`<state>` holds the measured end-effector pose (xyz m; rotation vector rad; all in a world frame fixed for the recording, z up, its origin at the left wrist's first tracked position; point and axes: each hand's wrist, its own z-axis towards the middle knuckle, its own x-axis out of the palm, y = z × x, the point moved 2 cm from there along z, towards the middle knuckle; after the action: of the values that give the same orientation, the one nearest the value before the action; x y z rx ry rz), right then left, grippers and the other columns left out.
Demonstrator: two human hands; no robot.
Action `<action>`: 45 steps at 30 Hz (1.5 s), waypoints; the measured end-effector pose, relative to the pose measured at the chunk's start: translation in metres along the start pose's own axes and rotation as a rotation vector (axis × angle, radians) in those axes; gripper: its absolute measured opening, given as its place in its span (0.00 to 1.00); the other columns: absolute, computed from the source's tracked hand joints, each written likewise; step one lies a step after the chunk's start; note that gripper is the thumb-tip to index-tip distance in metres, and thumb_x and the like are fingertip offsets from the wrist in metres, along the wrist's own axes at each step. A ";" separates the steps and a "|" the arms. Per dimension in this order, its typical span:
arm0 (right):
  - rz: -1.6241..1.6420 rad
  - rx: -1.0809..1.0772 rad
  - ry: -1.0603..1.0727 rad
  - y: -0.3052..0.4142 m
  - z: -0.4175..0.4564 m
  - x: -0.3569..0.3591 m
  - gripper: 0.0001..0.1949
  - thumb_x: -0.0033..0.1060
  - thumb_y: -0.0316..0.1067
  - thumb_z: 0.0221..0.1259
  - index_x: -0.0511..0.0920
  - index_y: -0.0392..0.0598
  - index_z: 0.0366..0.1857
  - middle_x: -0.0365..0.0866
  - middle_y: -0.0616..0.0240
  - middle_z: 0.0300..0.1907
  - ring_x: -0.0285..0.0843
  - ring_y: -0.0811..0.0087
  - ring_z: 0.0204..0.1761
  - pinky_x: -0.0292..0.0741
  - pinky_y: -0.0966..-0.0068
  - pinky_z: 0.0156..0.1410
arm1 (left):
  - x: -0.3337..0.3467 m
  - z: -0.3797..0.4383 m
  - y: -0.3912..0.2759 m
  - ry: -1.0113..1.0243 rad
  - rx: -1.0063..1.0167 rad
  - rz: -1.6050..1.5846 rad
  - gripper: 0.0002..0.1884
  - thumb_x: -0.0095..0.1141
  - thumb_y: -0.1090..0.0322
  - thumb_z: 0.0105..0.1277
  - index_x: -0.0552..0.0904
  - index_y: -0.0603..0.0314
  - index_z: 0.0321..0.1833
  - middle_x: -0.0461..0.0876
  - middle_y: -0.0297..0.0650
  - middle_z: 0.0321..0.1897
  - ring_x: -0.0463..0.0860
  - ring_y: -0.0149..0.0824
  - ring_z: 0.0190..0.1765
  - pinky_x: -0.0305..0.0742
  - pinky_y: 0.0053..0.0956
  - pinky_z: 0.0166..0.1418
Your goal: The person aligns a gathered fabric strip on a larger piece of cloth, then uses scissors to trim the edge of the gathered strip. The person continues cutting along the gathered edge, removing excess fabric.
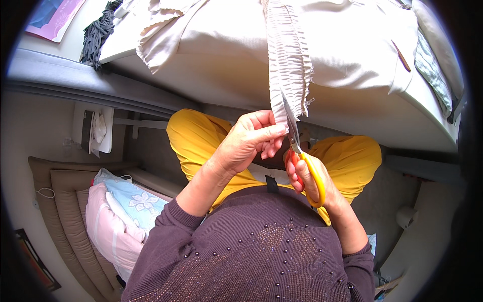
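Observation:
A gathered strip of off-white fabric (288,56) hangs over the front edge of the table and down towards my lap. Between thumb and fingers, my left hand (260,134) pinches its lower end. My right hand (311,177) grips scissors (316,177) with yellow and orange handles. Their blades point up and lie along the strip's lower part, close to my left fingertips. Whether the blades are closed on the cloth is hard to make out. Loose threads fray from the strip's right edge.
White cloth (234,34) covers the table. A thin brown tool (400,56) lies at its right, near a patterned cushion (432,71). A bundle of dark grey strips (99,36) hangs at the left corner. Folded bedding (117,222) rests on a brown padded seat (71,200).

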<state>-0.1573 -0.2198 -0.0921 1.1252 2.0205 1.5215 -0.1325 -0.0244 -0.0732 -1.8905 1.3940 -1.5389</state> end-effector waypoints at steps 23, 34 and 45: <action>-0.535 -0.271 -0.406 0.008 0.006 0.003 0.22 0.78 0.41 0.55 0.69 0.39 0.26 0.69 0.52 0.18 0.62 0.57 0.20 0.67 0.66 0.28 | 0.003 0.025 -0.046 -0.304 0.374 0.284 0.08 0.62 0.70 0.70 0.80 0.66 0.46 0.84 0.36 0.36 0.84 0.25 0.35 0.86 0.23 0.36; -0.280 -0.057 -0.135 -0.006 0.005 -0.003 0.19 0.68 0.42 0.65 0.68 0.40 0.32 0.65 0.59 0.22 0.60 0.69 0.25 0.68 0.70 0.33 | 0.000 0.021 -0.025 -0.295 0.375 0.050 0.06 0.54 0.68 0.75 0.78 0.64 0.43 0.84 0.39 0.35 0.84 0.27 0.32 0.85 0.25 0.33; -0.300 -0.109 -0.102 0.005 0.014 -0.002 0.19 0.64 0.46 0.67 0.67 0.41 0.37 0.67 0.61 0.27 0.63 0.69 0.30 0.70 0.68 0.38 | 0.004 0.019 -0.018 -0.277 0.370 0.020 0.07 0.53 0.68 0.76 0.77 0.66 0.47 0.85 0.40 0.36 0.85 0.27 0.33 0.84 0.23 0.32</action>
<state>-0.1445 -0.2126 -0.0929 0.7988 1.9115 1.3747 -0.1073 -0.0256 -0.0647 -1.7691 0.9329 -1.3513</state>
